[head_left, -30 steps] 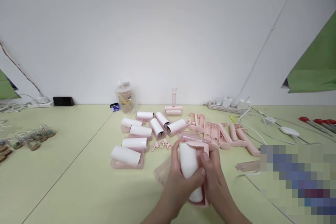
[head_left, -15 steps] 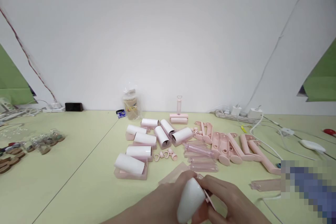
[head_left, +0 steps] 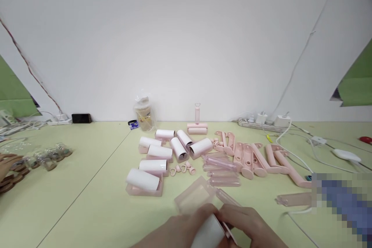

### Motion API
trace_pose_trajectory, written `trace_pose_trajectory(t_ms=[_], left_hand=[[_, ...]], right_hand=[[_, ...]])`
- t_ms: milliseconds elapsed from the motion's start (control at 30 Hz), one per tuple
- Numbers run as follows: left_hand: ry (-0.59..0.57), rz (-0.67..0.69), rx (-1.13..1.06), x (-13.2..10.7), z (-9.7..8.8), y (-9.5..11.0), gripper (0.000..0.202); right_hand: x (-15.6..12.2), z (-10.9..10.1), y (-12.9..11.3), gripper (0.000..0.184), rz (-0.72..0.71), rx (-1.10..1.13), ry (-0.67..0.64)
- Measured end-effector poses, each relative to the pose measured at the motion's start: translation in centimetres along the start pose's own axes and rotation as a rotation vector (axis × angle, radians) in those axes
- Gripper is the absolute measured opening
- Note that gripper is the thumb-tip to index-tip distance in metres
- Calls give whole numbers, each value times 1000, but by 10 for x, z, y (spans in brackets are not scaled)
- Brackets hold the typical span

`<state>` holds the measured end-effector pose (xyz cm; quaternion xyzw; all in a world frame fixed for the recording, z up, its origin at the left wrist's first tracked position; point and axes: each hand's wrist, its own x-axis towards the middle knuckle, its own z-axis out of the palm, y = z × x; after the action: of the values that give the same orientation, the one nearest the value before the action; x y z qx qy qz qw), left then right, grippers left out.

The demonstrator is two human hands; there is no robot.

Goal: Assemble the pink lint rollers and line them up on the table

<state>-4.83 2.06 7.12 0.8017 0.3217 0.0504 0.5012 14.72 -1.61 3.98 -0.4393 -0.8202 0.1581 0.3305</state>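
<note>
Low down, at the bottom edge of the view, your two hands meet over the table [head_left: 87, 221], backs up and fingers bent inward. Your left hand [head_left: 192, 221] comes in slantwise and curls around the white roll [head_left: 208, 235], clamped on its side, though its fingertips are hidden. Your right hand [head_left: 248, 221] arches over from the other side, its fingers bent down onto the pink part [head_left: 231, 236] against the roll; you cannot see its thumb clearly. The roll tilts between your hands, its lower end cut off by the frame. Yellow print marks the bagged cup [head_left: 144, 119] by the wall, too small to read, as is any print on the purple packet [head_left: 134, 124] beside it. Compared with half a second ago, your hands and the roll sit lower, and more of the clear cover [head_left: 195, 195] and the clear tube [head_left: 228, 197] shows beyond them. At the left edge, another person's hand [head_left: 6, 164] has appeared by the cork discs [head_left: 10, 181].
</note>
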Motion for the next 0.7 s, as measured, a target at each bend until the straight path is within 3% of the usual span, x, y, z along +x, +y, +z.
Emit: trace_pose_trajectory(t_ms=[200, 333, 500, 600, 700], left_hand=[[5, -75, 55, -6, 0, 17, 52], [40, -41, 54, -6, 0, 13, 58], [45, 5, -28, -4, -1, 2, 77], [187, -40, -216, 3, 5, 0, 93], [287, -58, -294, 9, 11, 8, 91]], right_hand=[[2, 2, -8, 24, 140, 139, -45], [3, -3, -6, 38, 345, 333, -114], [0, -17, 6, 61, 374, 664, -306], [0, -8, 11, 69, 357, 773, -260], [2, 10, 15, 54, 333, 849, -115]])
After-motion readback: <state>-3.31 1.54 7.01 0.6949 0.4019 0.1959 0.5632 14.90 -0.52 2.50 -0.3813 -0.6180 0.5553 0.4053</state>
